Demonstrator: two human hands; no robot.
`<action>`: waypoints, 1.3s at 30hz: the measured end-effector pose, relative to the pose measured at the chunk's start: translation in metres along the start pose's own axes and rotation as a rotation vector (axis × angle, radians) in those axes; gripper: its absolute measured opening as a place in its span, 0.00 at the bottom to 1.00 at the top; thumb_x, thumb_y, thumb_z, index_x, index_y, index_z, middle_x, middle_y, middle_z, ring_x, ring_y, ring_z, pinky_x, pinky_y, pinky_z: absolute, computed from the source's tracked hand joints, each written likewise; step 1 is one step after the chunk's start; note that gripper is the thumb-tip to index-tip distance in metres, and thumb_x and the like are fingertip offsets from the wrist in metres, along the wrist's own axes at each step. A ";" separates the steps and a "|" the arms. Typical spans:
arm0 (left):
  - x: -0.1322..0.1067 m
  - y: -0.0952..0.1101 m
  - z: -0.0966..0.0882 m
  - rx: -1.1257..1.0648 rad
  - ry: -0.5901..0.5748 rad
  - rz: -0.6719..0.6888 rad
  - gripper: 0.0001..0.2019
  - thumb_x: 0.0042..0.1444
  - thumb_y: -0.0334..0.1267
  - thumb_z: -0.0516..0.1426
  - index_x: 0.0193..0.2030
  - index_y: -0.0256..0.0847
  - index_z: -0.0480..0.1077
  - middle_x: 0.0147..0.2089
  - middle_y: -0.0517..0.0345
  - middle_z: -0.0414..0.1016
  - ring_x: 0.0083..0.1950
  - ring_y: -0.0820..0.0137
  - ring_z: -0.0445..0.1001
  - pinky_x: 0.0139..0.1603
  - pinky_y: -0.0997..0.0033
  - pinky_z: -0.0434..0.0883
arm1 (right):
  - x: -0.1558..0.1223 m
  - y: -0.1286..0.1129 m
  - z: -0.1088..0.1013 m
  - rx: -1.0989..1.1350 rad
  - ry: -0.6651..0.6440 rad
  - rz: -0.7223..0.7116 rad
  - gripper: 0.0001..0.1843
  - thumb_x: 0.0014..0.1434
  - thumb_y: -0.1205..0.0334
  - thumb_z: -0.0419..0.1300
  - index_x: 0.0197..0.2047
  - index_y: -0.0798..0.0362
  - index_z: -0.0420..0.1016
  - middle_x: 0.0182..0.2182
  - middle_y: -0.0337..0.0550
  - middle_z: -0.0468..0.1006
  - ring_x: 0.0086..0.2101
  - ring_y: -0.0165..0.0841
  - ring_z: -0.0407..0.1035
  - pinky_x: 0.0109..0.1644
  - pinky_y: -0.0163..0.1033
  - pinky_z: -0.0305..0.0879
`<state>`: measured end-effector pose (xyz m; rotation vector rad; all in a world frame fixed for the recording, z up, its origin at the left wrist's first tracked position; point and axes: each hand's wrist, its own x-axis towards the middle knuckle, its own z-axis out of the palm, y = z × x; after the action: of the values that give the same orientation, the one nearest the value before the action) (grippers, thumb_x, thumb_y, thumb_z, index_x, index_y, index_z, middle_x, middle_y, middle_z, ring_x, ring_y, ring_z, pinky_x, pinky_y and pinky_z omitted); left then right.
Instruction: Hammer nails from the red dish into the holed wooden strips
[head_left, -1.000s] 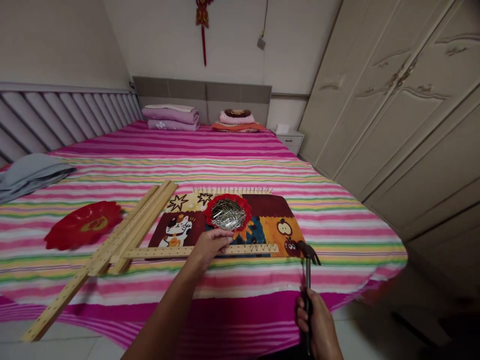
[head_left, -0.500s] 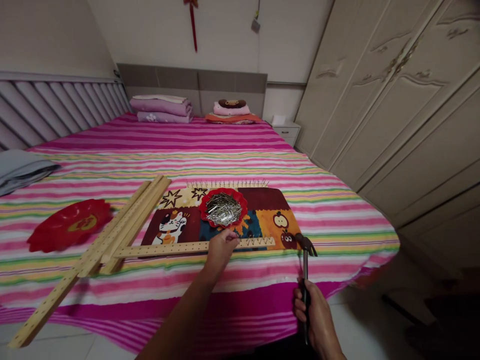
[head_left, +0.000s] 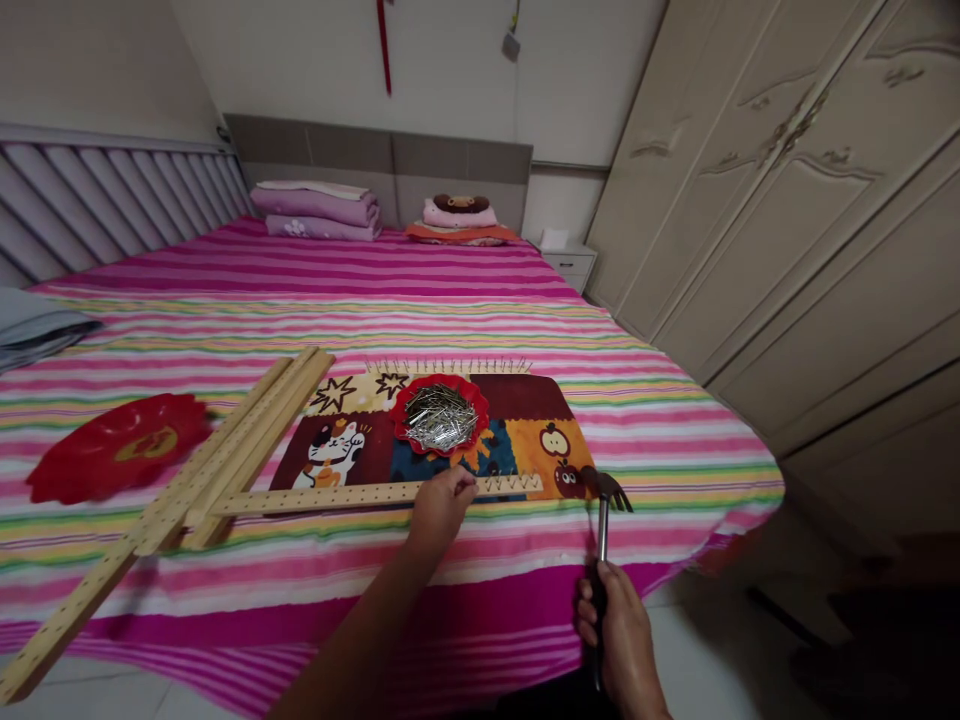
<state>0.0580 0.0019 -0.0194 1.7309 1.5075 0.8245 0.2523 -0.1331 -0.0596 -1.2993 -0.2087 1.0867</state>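
Observation:
My left hand (head_left: pixel 444 505) is pinched closed over a pale wooden strip (head_left: pixel 322 498) with rows of holes; whatever lies between its fingertips is too small to make out. Several nails (head_left: pixel 510 482) stand in the strip's right end, just beyond those fingers. To the right, my right hand (head_left: pixel 619 615) grips the dark handle of a claw hammer (head_left: pixel 604 530), its head up and past the strip's end. A red scalloped bowl (head_left: pixel 400 437) full of loose silver nails (head_left: pixel 441 418) sits on a patterned mat (head_left: pixel 525 400) behind the strip.
Another strip set with upright nails (head_left: pixel 450 366) lies along the mat's far edge. More wooden strips (head_left: pixel 247 440) are piled at left, beside a red plate (head_left: pixel 120 450). Everything rests on a striped bed (head_left: pixel 660 430). Folded bedding (head_left: pixel 315 212) is at the far end; a wardrobe (head_left: pixel 787 250) stands right.
The view has shifted slightly, so everything sits a little further left. My left hand stays pinched at the strip, and the hammer remains in my right hand.

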 end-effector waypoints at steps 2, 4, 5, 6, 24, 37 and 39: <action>-0.002 0.003 -0.001 0.071 -0.003 0.051 0.04 0.50 0.32 0.55 0.27 0.40 0.71 0.26 0.63 0.71 0.31 0.74 0.68 0.34 0.76 0.60 | -0.009 -0.006 0.002 -0.112 0.045 -0.076 0.20 0.47 0.45 0.64 0.37 0.50 0.69 0.18 0.31 0.68 0.15 0.24 0.56 0.13 0.27 0.50; -0.004 0.005 -0.001 0.119 0.004 0.091 0.05 0.51 0.30 0.55 0.27 0.41 0.71 0.28 0.62 0.72 0.32 0.73 0.68 0.36 0.76 0.60 | -0.019 -0.016 0.004 -0.297 0.056 -0.231 0.22 0.47 0.43 0.63 0.39 0.50 0.72 0.22 0.35 0.73 0.19 0.28 0.65 0.19 0.31 0.62; -0.005 0.005 -0.001 0.134 0.009 0.102 0.05 0.51 0.30 0.55 0.28 0.41 0.71 0.29 0.62 0.73 0.33 0.73 0.68 0.36 0.75 0.61 | -0.023 -0.023 0.006 -0.404 0.032 -0.343 0.21 0.48 0.44 0.63 0.40 0.50 0.74 0.26 0.39 0.76 0.24 0.32 0.70 0.25 0.34 0.68; -0.005 0.005 -0.001 0.143 0.014 0.110 0.05 0.52 0.30 0.54 0.29 0.41 0.71 0.29 0.61 0.73 0.34 0.73 0.69 0.37 0.75 0.61 | -0.025 -0.030 0.009 -0.509 -0.004 -0.471 0.20 0.49 0.44 0.62 0.40 0.50 0.76 0.30 0.42 0.79 0.29 0.35 0.73 0.32 0.36 0.70; -0.008 0.001 0.001 0.124 0.044 0.116 0.05 0.50 0.27 0.56 0.33 0.39 0.71 0.33 0.59 0.73 0.33 0.74 0.69 0.39 0.75 0.65 | -0.014 -0.017 0.007 -0.145 0.055 -0.076 0.22 0.44 0.44 0.65 0.38 0.48 0.69 0.19 0.31 0.68 0.16 0.25 0.57 0.14 0.28 0.52; 0.076 0.027 -0.044 0.691 0.023 -0.050 0.08 0.50 0.33 0.55 0.32 0.39 0.77 0.38 0.47 0.77 0.42 0.62 0.74 0.43 0.68 0.66 | 0.001 0.003 0.003 0.001 0.005 0.048 0.20 0.45 0.47 0.65 0.31 0.50 0.64 0.18 0.30 0.65 0.14 0.21 0.52 0.12 0.25 0.43; 0.080 0.025 -0.041 0.663 0.006 -0.091 0.08 0.49 0.31 0.56 0.31 0.39 0.77 0.36 0.47 0.78 0.40 0.63 0.74 0.40 0.70 0.66 | 0.001 0.003 0.004 0.006 0.006 0.051 0.20 0.45 0.47 0.65 0.31 0.51 0.64 0.18 0.30 0.65 0.14 0.21 0.51 0.12 0.25 0.43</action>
<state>0.0481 0.0830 0.0267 2.0867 1.9925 0.2848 0.2487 -0.1303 -0.0612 -1.3087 -0.1686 1.1253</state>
